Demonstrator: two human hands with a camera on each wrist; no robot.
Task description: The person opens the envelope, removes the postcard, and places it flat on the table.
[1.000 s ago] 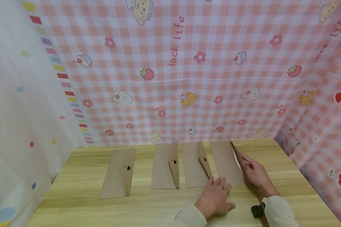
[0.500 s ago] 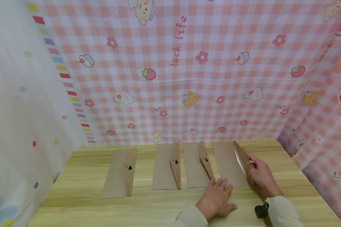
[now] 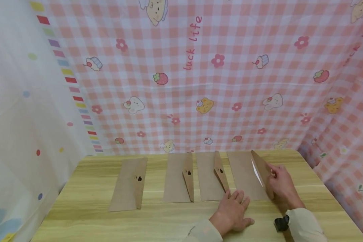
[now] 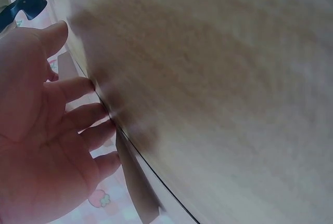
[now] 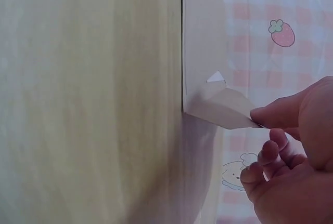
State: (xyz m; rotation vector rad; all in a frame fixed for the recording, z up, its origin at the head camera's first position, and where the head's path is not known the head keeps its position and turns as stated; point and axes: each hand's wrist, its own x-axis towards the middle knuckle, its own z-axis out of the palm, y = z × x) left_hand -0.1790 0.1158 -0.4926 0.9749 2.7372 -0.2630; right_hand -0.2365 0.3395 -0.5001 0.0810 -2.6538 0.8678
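In the head view, the rightmost kraft-paper envelope [image 3: 242,174] lies on the table with its flap [image 3: 264,169] raised and a white strip showing along the fold. My right hand [image 3: 283,186] pinches the outer edge of that flap; the right wrist view shows thumb and index finger on the flap's tip, the other fingers [image 5: 255,174] loosely bent below. Palm down, my left hand [image 3: 232,212] rests on the table with fingers spread, fingertips at the near edge of the neighbouring envelope [image 3: 206,179]. That envelope's flap stands partly up.
Two more kraft envelopes lie to the left: one with a half-raised flap [image 3: 175,178], another with its flap folded flat [image 3: 125,188]. All sit on a wood-grain table [image 3: 87,222]. A pink checked cloth [image 3: 181,87] hangs behind, and a black wrist device [image 3: 281,223] sits at the right sleeve.
My right hand has drawn the rightmost envelope's flap a little further to the right, opening it wider. The left hand stays in place while the whole head view shifts slightly.
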